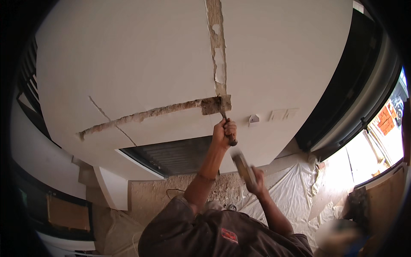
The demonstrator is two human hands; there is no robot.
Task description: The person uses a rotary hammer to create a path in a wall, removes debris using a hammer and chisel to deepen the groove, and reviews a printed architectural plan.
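My left hand (224, 132) is closed around a chisel (223, 114), its dark butt end sticking out below the fist. The chisel's upper end meets a rough rectangular recess (209, 106) cut in the white wall (141, 64). Lower and to the right, my right hand (257, 180) grips a hammer (243, 166), which is smeared by motion and held apart from the chisel. A ragged horizontal groove (150, 113) runs left from the recess, and a wide vertical groove (218, 43) rises above it.
A small white fixture (254, 120) and pale plates (284, 114) sit right of the recess. Below is a dark ribbed opening (171, 156). Debris (227, 188) and plastic sheeting (287, 184) cover the floor. A bright doorway (364, 150) lies at right.
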